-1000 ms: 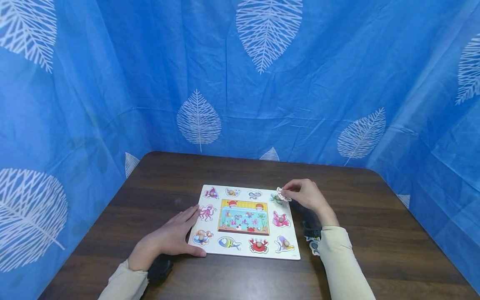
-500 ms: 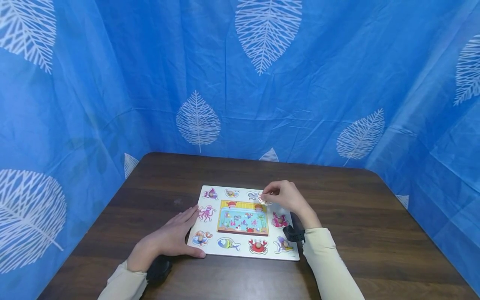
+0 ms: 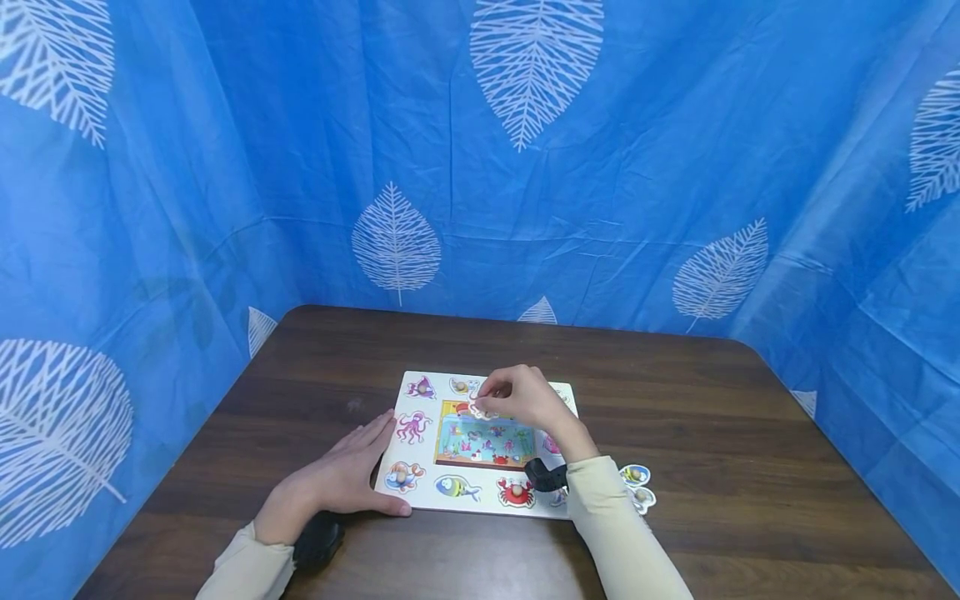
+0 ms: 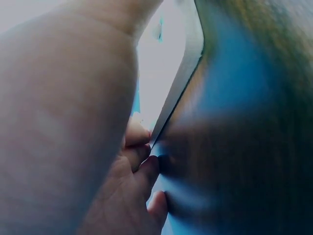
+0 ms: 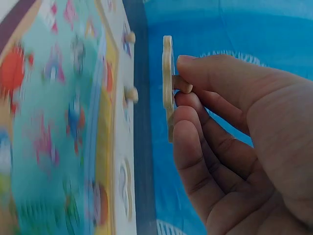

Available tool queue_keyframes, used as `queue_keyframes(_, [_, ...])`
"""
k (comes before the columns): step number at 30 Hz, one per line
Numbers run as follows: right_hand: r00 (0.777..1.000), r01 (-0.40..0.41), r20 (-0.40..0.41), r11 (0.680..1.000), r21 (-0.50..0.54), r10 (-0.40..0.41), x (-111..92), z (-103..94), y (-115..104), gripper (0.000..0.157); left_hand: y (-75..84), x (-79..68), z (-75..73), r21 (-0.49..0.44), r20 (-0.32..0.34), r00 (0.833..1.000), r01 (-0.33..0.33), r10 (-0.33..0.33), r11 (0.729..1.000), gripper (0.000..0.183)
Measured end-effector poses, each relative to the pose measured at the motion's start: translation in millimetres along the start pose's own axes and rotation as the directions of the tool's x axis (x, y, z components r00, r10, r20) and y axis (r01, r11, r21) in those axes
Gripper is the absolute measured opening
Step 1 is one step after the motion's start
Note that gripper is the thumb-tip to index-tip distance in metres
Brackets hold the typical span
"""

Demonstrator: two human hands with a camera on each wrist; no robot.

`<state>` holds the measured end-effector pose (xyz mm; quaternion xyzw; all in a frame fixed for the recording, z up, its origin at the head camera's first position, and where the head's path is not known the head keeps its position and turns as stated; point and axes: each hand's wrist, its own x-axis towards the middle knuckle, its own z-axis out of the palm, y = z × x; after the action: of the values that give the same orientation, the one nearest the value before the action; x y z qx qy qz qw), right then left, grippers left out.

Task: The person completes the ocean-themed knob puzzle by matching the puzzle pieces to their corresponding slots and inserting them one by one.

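My right hand point(image 3: 528, 398) pinches a flat wooden puzzle piece point(image 3: 480, 410) over the upper part of a white sea-animal peg puzzle board point(image 3: 487, 493). In the right wrist view the piece point(image 5: 167, 73) is edge-on, its small wooden knob point(image 5: 182, 84) between thumb and fingers; its picture is hidden. The piece is held up off the board. My left hand point(image 3: 347, 467) rests at the board's left side, fingers stretched along that edge and thumb at the front left corner. The left wrist view shows its fingertips right at the board's edge point(image 4: 178, 73).
Several knobbed pieces sit in the board, among them a red crab point(image 3: 516, 492). The pink octopus point(image 3: 413, 427) and striped fish point(image 3: 456, 486) spots show no knob. Loose pieces point(image 3: 635, 475) lie on the dark wooden table point(image 3: 720, 433), right of the board. A blue curtain point(image 3: 480, 250) hangs behind.
My right hand has moved left with the puzzle piece, from the board's upper right corner to near its upper middle. The loose pieces show beside the sleeve again. My left hand stays put.
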<state>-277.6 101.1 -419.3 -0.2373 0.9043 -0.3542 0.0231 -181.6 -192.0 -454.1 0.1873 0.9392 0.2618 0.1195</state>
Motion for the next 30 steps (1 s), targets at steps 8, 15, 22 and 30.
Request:
queue_keyframes(8, [0.995, 0.08, 0.059, 0.997, 0.012, -0.081, 11, 24.3, -18, 0.004, 0.7, -0.6, -0.1, -0.002, -0.001, 1.0, 0.007, -0.007, 1.0, 0.131])
queue_keyframes(15, [0.994, 0.076, 0.075, 0.997, 0.011, -0.076, 17, 45.2, -26, 0.006, 0.1, -1.1, 0.1, 0.013, 0.0, 1.0, 0.013, -0.013, 1.0, 0.131])
queue_keyframes(22, [0.995, 0.067, 0.078, 0.998, 0.001, -0.067, 21, 63.5, -34, 0.004, 0.4, -0.6, -0.4, 0.012, 0.006, 1.0, 0.009, -0.009, 1.0, 0.13])
queue_keyframes(30, [0.995, 0.053, 0.087, 0.999, -0.01, -0.052, 23, 76.2, -38, 0.006, -0.6, -0.2, -1.6, 0.016, 0.008, 1.0, 0.005, -0.005, 1.0, 0.13])
